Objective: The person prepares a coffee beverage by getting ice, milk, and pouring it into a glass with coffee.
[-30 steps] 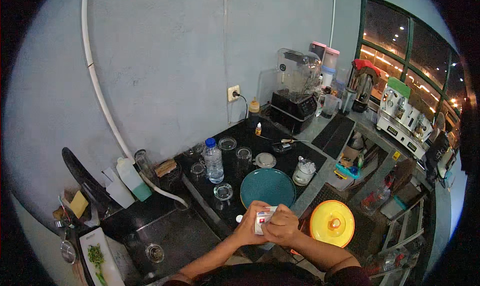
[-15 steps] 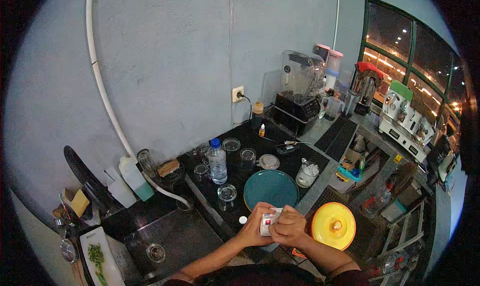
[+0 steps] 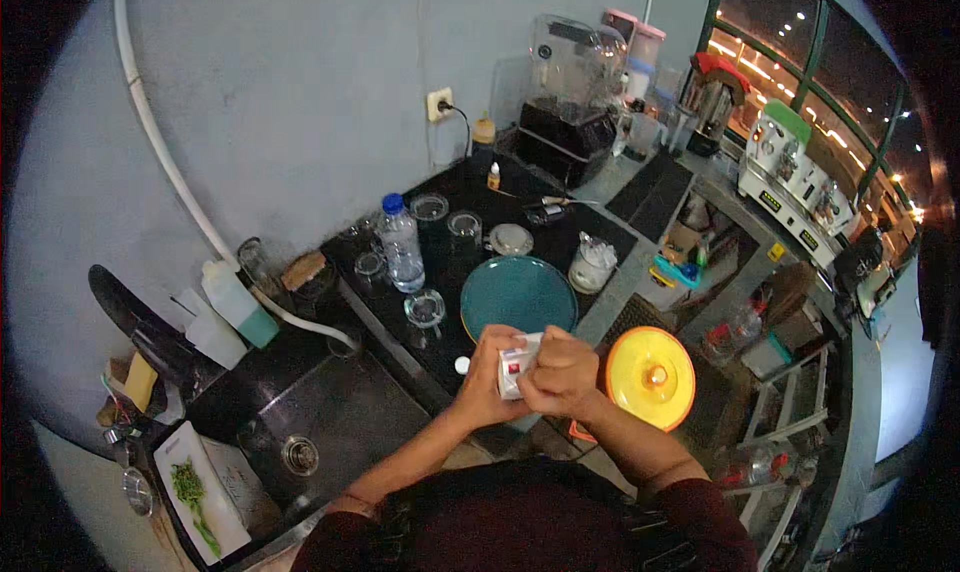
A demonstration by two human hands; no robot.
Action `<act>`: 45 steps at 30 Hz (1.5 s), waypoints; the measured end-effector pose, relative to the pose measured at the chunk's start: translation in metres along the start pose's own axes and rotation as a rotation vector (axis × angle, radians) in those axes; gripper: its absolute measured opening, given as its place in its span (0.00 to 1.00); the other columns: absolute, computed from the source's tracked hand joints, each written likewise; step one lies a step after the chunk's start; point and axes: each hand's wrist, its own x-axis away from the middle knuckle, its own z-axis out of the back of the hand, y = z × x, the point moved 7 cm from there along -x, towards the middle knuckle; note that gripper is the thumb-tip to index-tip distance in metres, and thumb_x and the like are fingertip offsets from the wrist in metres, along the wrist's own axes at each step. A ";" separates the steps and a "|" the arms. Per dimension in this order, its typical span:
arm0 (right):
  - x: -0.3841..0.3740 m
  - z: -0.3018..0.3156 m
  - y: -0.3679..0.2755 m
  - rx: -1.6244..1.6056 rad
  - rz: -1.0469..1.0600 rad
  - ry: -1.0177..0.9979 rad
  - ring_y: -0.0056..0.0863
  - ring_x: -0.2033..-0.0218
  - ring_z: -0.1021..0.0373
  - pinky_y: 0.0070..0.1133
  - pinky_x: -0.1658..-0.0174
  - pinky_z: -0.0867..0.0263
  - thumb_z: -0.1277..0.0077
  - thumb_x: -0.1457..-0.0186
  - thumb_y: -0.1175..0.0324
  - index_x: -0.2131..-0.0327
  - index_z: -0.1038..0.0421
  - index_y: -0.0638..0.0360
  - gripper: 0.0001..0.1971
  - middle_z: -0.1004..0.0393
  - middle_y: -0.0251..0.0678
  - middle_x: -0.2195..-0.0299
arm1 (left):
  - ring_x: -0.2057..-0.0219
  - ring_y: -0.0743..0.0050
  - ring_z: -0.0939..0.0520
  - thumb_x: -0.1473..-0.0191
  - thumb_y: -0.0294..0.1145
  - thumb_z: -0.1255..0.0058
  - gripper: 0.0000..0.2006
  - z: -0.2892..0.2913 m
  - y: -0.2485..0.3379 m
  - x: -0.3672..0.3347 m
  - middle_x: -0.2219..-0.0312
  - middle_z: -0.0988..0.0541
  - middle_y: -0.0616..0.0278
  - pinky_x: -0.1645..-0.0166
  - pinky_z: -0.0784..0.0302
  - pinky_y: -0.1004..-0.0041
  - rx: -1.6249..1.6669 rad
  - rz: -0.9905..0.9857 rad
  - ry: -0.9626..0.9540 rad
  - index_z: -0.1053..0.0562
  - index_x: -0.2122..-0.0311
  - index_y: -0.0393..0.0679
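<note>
Left hand [image 3: 484, 384] wraps small white box [image 3: 514, 370]; right hand [image 3: 563, 374] seemingly grips its edge, fingers partly hidden. Probably light, easily crushed; best held by sides.

Work surface before me: black counter [image 3: 575, 228], grey strip along right edge. Nearest me: teal plate [image 3: 520, 297], flat; small white round piece [image 3: 462, 365] to its left. Further left: clear bottle [image 3: 404, 258], upright, blue cap; several clear glasses [image 3: 425, 309] around it. Right of plate: clear jar [image 3: 592, 265], white contents. Beyond plate: pale round-topped cup [image 3: 511, 239], small dropper bottle [image 3: 493, 177]. Far side, against wall: blender [image 3: 567, 144], dark base; to its left, dark bottle [image 3: 483, 140], yellowish top.
</note>
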 end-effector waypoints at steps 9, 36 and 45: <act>0.003 0.012 0.011 -0.096 0.049 -0.246 0.29 0.79 0.38 0.28 0.71 0.45 0.42 0.64 0.72 0.83 0.34 0.54 0.08 0.38 0.31 0.82 | 0.53 0.46 0.34 0.69 0.30 0.34 0.37 0.006 0.034 0.003 0.55 0.39 0.43 0.51 0.33 0.57 -0.307 0.097 0.118 0.42 0.52 0.38; -0.002 0.012 -0.001 0.031 0.243 -0.966 0.33 0.66 0.32 0.29 0.59 0.38 0.53 0.56 0.64 0.73 0.27 0.56 0.09 0.33 0.35 0.71 | 0.58 0.49 0.33 0.69 0.32 0.41 0.30 -0.027 0.026 -0.045 0.64 0.35 0.51 0.51 0.38 0.60 0.076 0.012 -0.701 0.37 0.56 0.37; 0.000 0.007 0.011 -0.015 0.521 -1.024 0.27 0.70 0.33 0.24 0.61 0.42 0.53 0.65 0.63 0.80 0.27 0.56 0.09 0.31 0.31 0.77 | 0.53 0.49 0.35 0.72 0.36 0.38 0.38 -0.027 0.017 -0.047 0.57 0.35 0.51 0.45 0.44 0.56 0.043 0.103 -0.713 0.39 0.51 0.36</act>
